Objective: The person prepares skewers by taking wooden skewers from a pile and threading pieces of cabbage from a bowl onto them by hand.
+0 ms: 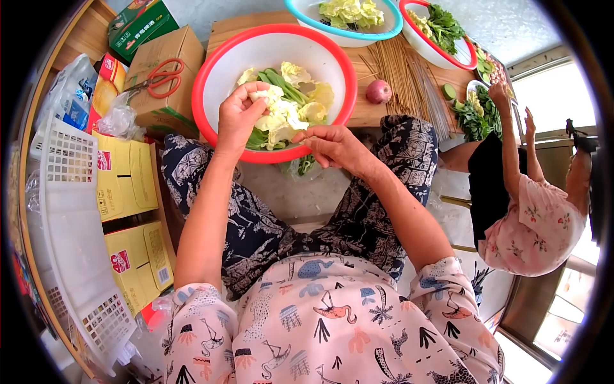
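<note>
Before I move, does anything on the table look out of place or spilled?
The thin sticks look untidy: they lie loosely fanned out beside a red onion, rather than bundled. I can see no spill.

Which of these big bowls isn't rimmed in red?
The middle bowl: its rim is turquoise, while the nearest bowl and right-hand bowl have red rims.

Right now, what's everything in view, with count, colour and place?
Red-rimmed bowls: two, white inside, centre and upper right
Turquoise-rimmed bowl: one, top
Leaves: uncounted, green and yellow, in bowls
Table: one, brown, under bowls
Bulb: one, purplish, table
Sticks: uncounted, tan, table
Scissors: one, orange-handled, upper left
Cardboard box: one, brown, beneath scissors
Green box: one, upper left
Yellow boxes: two, left
Basket: one, white, left
Other person: one, pink top, right
Hands: two, bare, centre bowl
</note>
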The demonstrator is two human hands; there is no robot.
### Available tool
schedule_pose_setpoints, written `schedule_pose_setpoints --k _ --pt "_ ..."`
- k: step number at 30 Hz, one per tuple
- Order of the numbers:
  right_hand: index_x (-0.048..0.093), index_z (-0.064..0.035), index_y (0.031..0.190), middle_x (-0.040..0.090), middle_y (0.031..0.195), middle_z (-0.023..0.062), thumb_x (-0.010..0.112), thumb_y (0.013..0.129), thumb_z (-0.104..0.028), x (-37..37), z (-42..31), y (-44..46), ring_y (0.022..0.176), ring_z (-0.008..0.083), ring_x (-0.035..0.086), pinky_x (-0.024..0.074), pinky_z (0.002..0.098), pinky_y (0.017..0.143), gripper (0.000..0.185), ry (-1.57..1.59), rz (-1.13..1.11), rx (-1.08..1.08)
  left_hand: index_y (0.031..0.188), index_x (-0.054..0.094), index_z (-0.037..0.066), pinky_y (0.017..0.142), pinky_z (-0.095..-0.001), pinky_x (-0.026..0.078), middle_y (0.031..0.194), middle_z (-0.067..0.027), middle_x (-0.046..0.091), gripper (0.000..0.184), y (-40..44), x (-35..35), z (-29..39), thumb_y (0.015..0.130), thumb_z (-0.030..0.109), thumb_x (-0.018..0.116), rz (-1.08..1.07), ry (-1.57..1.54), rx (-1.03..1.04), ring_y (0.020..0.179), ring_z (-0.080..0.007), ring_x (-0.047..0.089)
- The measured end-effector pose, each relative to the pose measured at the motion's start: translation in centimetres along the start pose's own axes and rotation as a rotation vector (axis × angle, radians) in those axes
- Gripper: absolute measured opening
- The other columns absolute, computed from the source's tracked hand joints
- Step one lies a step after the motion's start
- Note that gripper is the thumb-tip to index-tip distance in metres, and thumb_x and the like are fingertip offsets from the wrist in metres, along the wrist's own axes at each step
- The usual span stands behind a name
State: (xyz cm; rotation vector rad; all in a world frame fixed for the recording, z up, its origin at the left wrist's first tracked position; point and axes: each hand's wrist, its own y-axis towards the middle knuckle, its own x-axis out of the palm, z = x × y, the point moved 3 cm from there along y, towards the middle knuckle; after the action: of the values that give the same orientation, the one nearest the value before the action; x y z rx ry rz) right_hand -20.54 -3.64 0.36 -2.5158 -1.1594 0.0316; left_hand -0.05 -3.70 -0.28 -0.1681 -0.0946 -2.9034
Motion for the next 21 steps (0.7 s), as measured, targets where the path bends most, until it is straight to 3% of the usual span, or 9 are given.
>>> schedule_pose_setpoints --k 3,5,14,21 --pt "0.061 -0.0064 0.11 0.042 0.051 -0.0048 0.05 0.094 -0.017 -0.14 0.21 0.0 0.044 0.0025 0.035 0.0251 0.0181 0.041 0.022 -0.045 0.001 -0.015 0.104 0.06 0.0 0.068 -0.0204 0.05 0.087 -0.0017 0.061 0.02 0.11 -0.41 -0.14 0.084 0.001 0.059 -0.038 -0.047 -0.029 0.075 -0.0067 0.058" --pt "0.062 -0.0064 0.11 0.042 0.052 -0.0049 0.051 0.094 -0.017 -0.2 0.25 0.07 0.046 0.0027 0.037 0.0268 0.0181 0.043 0.022 -0.098 0.021 -0.053 0.107 0.058 0.0 0.07 -0.0227 0.049 0.097 -0.0038 0.061 0.022 0.15 -0.57 -0.28 0.085 0.002 0.059 -0.082 -0.086 -0.061 0.083 -0.0087 0.057" --pt "0.064 -0.0036 0.108 0.048 0.058 -0.0036 0.054 0.092 -0.012 -0.4 0.48 0.33 0.051 0.0036 0.043 0.0378 0.0189 0.051 0.021 -0.22 0.077 -0.138 0.106 0.058 -0.001 0.071 -0.0246 0.05 0.096 -0.004 0.061 0.021 0.17 -0.86 -0.25 0.086 0.005 0.06 -0.099 -0.12 -0.15 0.084 -0.0104 0.057" --pt "0.064 -0.0032 0.108 0.049 0.059 -0.0037 0.054 0.091 -0.011 -0.48 0.67 0.27 0.053 0.0035 0.044 0.0384 0.0187 0.051 0.021 -0.264 0.108 -0.152 0.106 0.058 -0.001 0.072 -0.0255 0.049 0.095 -0.0031 0.06 0.022 0.22 -1.11 -0.45 0.086 0.007 0.061 -0.138 -0.131 -0.192 0.084 -0.0104 0.057"
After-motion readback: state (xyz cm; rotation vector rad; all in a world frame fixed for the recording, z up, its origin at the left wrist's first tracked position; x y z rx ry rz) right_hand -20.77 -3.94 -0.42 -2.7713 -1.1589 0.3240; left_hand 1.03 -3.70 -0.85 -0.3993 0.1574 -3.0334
